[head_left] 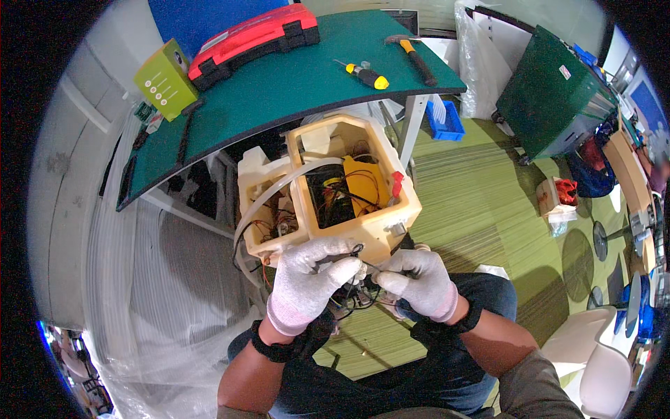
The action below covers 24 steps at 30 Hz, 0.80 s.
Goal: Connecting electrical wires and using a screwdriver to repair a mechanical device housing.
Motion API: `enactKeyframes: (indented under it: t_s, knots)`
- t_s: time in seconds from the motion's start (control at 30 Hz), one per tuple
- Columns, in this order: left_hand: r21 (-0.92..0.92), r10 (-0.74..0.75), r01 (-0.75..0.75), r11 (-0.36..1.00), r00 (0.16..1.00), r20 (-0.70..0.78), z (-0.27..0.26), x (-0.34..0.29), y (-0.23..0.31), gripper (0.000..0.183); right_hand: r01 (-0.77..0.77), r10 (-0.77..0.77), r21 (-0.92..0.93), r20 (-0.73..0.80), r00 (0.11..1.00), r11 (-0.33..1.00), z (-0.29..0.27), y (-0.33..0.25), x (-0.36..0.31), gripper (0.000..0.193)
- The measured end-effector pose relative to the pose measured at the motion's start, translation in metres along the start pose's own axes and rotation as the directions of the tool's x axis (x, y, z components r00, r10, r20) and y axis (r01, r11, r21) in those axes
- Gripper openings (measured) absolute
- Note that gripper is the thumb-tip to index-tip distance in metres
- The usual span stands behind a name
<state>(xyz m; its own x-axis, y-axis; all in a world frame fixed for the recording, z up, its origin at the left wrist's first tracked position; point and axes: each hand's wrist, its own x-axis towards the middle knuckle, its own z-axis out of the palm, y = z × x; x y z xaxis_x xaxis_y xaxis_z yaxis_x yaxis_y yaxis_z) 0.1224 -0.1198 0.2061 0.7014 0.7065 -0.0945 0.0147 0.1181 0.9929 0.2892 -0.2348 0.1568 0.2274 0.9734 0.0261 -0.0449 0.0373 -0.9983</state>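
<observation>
My left hand, in a white glove, is closed in a pinch on a thin black cable that curls up by the fingertips. Just to its right my right hand, gloved the same way, pinches the cable too. Both meet in front of a cream plastic housing with open compartments. Inside it lie a yellow panel, dark parts and several wires. A pale hose arches over its left side. Below my fingers hangs a tangle of black and red wires, partly hidden by the gloves.
Behind the housing stands a green-topped table bearing a red toolbox, a lime-green box, a yellow-black screwdriver and a hammer. A blue basket, a dark green cabinet and a white chair stand to the right.
</observation>
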Motion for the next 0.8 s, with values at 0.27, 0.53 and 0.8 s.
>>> enactKeyframes:
  t_s: [0.27,0.53,0.8]
  knots:
    - [-0.07,-0.044,0.049,0.996,0.997,0.063,-0.003,0.004,-0.002,0.019,-0.08,0.08,0.053,0.004,0.997,0.995,0.0,-0.009,0.0,0.017]
    - [-0.027,-0.104,0.108,0.994,0.988,0.115,0.001,0.005,0.002,0.019,0.065,-0.065,-0.004,-0.036,0.997,0.998,0.004,-0.005,-0.001,0.02]
    - [0.013,-0.035,0.034,0.999,0.986,0.165,0.004,0.004,0.004,0.016,0.043,-0.042,0.031,-0.053,0.998,0.999,0.004,0.002,-0.002,0.018]
